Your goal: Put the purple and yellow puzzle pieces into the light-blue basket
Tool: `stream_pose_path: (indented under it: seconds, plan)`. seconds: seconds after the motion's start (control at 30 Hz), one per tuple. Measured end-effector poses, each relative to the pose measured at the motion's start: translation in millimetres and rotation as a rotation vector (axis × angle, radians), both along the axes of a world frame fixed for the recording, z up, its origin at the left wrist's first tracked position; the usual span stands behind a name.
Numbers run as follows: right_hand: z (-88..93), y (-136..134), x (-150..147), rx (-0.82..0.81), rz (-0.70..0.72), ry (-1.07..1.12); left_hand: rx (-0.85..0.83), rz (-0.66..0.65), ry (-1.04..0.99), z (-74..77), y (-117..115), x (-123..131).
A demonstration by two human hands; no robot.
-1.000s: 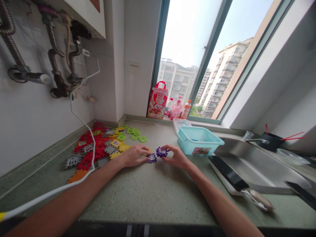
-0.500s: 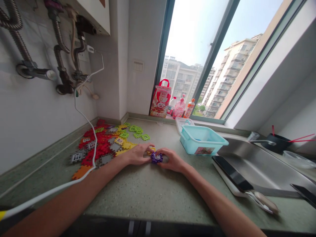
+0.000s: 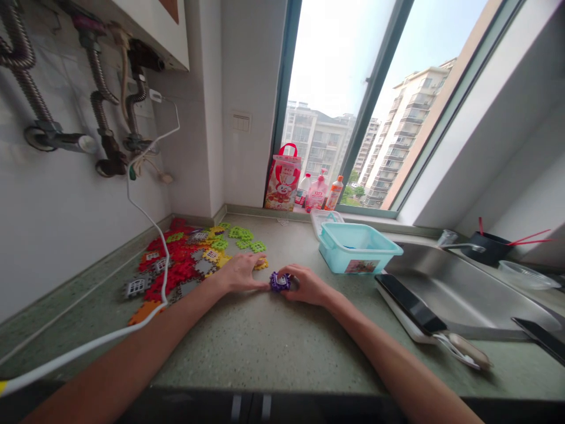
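A small purple puzzle block [image 3: 279, 281] with a white lattice centre sits on the counter, its edges notched. My right hand [image 3: 309, 284] grips it from the right between thumb and fingers. On the other side, my left hand [image 3: 241, 274] has thumb and fingers spread apart. Its thumb tip reaches the block's left edge, while its fingertips are at a yellow puzzle piece [image 3: 262, 263], partly hidden; I cannot tell if they press on it. Left of that hand lies a pile of interlocking puzzle pieces [image 3: 179, 265] in red, grey, yellow and orange, with green pieces [image 3: 241, 234] behind.
A light blue plastic box [image 3: 359, 247] stands right of my hands, its lid [image 3: 324, 221] behind it. A phone [image 3: 410, 303] lies beside the metal sink [image 3: 468, 294]. A white cable [image 3: 165, 265] crosses the pile. Bottles [image 3: 316, 193] and a red bag [image 3: 283, 182] line the windowsill.
My left hand's fingers have drawn back a little to the left from the purple block, and the yellow piece has shifted left with them. My right hand stays on the block. The view shifts slightly.
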State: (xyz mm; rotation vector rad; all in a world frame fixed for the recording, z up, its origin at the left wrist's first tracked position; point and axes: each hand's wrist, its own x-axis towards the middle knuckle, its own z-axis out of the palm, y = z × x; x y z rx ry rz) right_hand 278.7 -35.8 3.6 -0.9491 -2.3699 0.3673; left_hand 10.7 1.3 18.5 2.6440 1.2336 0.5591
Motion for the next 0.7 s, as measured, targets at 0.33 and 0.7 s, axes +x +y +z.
stream_pose_path:
  seconds: [0.33,0.7]
  plan:
    - [29.2,10,30,0.309,-0.049,-0.069,0.035,0.094,0.104,-0.6,5,-2]
    - [206.4,8,92,0.719,-0.493,0.231,0.025,0.129,0.112,-2.4,7,-4]
